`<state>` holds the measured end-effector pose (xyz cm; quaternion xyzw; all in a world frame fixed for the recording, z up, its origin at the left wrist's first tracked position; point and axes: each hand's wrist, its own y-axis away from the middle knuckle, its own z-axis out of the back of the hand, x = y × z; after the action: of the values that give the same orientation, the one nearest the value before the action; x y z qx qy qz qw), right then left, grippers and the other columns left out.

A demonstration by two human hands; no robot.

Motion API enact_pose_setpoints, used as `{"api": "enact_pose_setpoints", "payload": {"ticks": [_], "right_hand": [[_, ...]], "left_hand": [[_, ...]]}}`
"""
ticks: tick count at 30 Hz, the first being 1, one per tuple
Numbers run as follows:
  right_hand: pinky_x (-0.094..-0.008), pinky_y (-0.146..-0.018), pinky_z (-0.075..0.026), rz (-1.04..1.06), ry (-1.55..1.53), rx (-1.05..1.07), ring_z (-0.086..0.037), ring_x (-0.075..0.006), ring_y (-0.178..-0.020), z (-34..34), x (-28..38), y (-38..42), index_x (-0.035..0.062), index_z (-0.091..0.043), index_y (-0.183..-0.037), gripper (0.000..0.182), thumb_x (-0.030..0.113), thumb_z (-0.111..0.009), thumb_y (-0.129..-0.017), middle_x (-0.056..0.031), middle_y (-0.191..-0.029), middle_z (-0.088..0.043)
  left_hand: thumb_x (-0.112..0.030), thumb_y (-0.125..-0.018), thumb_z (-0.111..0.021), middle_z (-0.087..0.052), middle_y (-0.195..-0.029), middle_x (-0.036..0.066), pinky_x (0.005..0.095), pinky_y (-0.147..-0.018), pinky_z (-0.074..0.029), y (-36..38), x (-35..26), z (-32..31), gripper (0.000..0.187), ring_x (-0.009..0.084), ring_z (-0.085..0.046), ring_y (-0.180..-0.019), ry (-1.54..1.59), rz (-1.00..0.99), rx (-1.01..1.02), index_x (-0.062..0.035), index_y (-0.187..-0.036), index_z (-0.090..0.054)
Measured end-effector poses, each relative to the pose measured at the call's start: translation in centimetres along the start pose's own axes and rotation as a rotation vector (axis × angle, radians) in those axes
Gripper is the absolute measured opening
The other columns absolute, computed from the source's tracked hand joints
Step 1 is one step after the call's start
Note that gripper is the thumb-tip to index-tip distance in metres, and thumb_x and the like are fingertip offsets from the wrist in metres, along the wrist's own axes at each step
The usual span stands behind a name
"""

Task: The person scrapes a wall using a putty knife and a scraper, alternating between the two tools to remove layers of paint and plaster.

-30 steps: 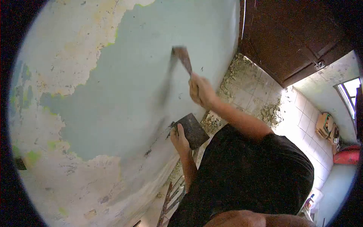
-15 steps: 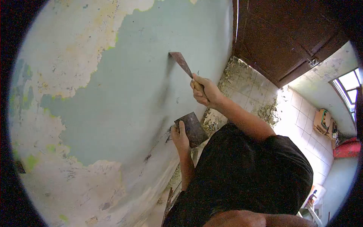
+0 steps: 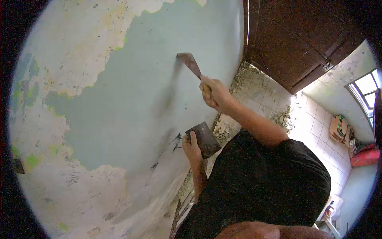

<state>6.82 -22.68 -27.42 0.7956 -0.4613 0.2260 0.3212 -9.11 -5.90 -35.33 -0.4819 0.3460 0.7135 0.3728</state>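
My right hand (image 3: 217,93) is closed round the handle of a scraper (image 3: 190,63), whose wide, stained blade meets the pale green wall (image 3: 135,79) at its far edge. Lower and to the left, my left hand (image 3: 192,149) grips a dark rectangular plate (image 3: 206,140), with the thumb on its face and the other fingers mostly hidden behind. Black marks (image 3: 155,164) run down the wall beside that hand. Around the green area, the wall surface (image 3: 79,47) is whitish and patchy, with bright green traces.
A brown door (image 3: 294,44) stands at the upper right. Flaky debris (image 3: 282,117) lies on the tiled floor (image 3: 318,123). Farther right are a box of items (image 3: 339,128), a red object (image 3: 365,156) and a window (image 3: 366,85). White-framed objects (image 3: 329,223) sit at the lower right.
The scraper and my right hand have shifted slightly up and left. The dark plate has tilted a little and moved slightly down and right with my left hand.
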Motion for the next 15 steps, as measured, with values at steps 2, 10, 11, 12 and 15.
{"api": "enact_pose_setpoints", "payload": {"ticks": [2,10,11,12,15], "right_hand": [[-0.0258,-0.030,-0.023,0.001,0.010,-0.003,-0.028,-0.0087,-0.033,0.7,-0.6,-0.2,0.0085,-0.048,-0.077,0.042,0.042,-0.048,-0.103,0.0030,-0.051,-0.039],[-0.0246,-0.028,-0.020,0.071,0.014,0.008,-0.028,-0.0084,-0.031,4.8,-2.1,-1.9,0.0065,-0.053,-0.084,0.044,0.046,-0.048,-0.102,0.0033,-0.049,-0.037],[-0.0253,-0.028,-0.024,-0.059,-0.225,0.100,-0.030,-0.0103,-0.031,5.7,-1.8,-2.2,0.0077,-0.052,-0.082,0.042,0.043,-0.043,-0.104,0.0026,-0.048,-0.036],[-0.0253,-0.028,-0.024,-0.062,-0.220,0.101,-0.030,-0.0103,-0.031,6.4,-1.7,-1.9,0.0077,-0.052,-0.082,0.042,0.043,-0.043,-0.104,0.0026,-0.048,-0.036],[-0.0254,-0.026,-0.028,-0.290,-0.553,0.542,-0.032,-0.0118,-0.029,7.8,-1.1,-1.0,0.0066,-0.052,-0.083,0.045,0.042,-0.036,-0.106,0.0007,-0.045,-0.038]], "left_hand": [[-0.034,-0.099,-0.060,-0.063,-0.096,0.008,0.0352,-0.080,-0.047,-0.2,0.8,0.6,0.037,0.0194,-0.057,-0.089,-0.105,0.039,-0.015,0.0026,-0.100,-0.062],[-0.035,-0.099,-0.061,-0.062,-0.097,0.008,0.0344,-0.082,-0.047,-0.1,1.2,0.4,0.037,0.0189,-0.057,-0.089,0.027,0.081,-0.035,0.0026,-0.101,-0.062],[-0.035,-0.098,-0.062,-0.062,-0.098,0.008,0.0347,-0.083,-0.047,-0.1,1.0,0.3,0.037,0.0190,-0.057,-0.089,-0.018,0.055,-0.047,0.0023,-0.101,-0.062],[-0.035,-0.098,-0.062,-0.062,-0.098,0.008,0.0347,-0.083,-0.047,0.1,0.9,0.0,0.037,0.0190,-0.057,-0.089,-0.014,0.058,-0.049,0.0023,-0.101,-0.062],[-0.033,-0.100,-0.061,-0.037,-0.074,-0.002,0.0325,-0.062,-0.034,0.4,-0.3,-0.9,0.035,0.0114,-0.035,-0.067,0.012,-0.015,-0.138,-0.0052,-0.081,-0.048]]}}
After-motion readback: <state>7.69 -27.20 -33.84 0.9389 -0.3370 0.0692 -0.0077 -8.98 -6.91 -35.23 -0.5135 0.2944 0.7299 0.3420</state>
